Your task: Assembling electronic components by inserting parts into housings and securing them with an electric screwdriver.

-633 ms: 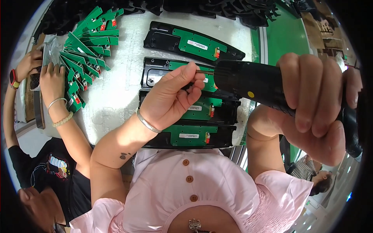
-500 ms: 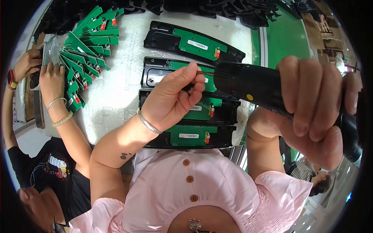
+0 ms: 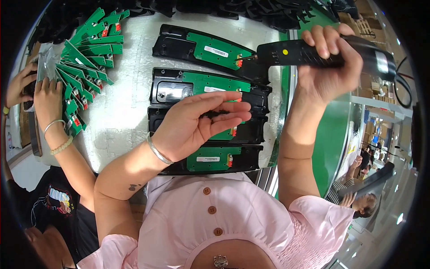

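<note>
My right hand (image 3: 329, 69) grips a black electric screwdriver (image 3: 289, 53), held nearly level. Its thin bit points left, with the tip at the red-and-white connector end of a green circuit board (image 3: 201, 49) in the farthest black plastic panel (image 3: 172, 39). I cannot tell whether the tip touches. Cupped palm up over the middle panels, my left hand (image 3: 179, 127) holds a small heap of dark screws (image 3: 217, 113). Beneath it, the second panel (image 3: 156, 96) and third panel (image 3: 154, 119) are partly covered. The nearest board (image 3: 197, 161) also lies in a black panel.
Fanned green circuit boards (image 3: 92, 60) lie at the left on the white padded table (image 3: 121, 112). Beside them, a co-worker's hands (image 3: 48, 94) are at a clear plastic bag (image 3: 47, 62). Black parts (image 3: 197, 8) line the far edge; a green surface (image 3: 331, 143) is at the right.
The screwdriver has swung away from my left fingers to the far panel's board. My left hand has dropped slightly nearer and opened from a pinch into a cupped palm, showing the screws.
</note>
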`<state>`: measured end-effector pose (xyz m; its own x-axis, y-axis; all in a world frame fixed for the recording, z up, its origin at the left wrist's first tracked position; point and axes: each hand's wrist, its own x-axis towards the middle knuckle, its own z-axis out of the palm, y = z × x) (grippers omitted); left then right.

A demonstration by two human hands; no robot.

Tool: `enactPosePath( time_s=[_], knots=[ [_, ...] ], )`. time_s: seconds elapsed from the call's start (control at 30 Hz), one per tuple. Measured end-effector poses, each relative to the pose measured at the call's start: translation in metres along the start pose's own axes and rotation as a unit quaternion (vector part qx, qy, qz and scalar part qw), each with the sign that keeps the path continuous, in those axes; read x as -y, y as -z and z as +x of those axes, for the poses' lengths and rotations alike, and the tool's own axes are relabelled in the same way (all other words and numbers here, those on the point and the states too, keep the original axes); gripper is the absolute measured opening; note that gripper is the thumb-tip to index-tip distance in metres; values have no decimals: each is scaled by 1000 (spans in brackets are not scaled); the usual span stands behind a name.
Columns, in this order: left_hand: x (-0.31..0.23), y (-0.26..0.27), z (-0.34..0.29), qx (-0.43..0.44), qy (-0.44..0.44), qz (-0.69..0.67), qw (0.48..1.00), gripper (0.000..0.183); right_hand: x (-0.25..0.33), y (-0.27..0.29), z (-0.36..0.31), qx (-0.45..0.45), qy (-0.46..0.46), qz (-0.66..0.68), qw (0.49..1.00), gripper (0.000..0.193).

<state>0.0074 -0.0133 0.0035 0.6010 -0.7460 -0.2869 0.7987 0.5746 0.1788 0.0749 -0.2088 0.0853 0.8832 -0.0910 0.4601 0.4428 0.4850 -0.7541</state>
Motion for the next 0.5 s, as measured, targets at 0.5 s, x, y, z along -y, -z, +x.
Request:
enactPosePath(
  time_s=[0.5],
  knots=[
    [-4, 8, 0, -34, -53, 122, 990, 15, -39, -10, 5, -72, -29, -130, 988, 19]
  ],
)
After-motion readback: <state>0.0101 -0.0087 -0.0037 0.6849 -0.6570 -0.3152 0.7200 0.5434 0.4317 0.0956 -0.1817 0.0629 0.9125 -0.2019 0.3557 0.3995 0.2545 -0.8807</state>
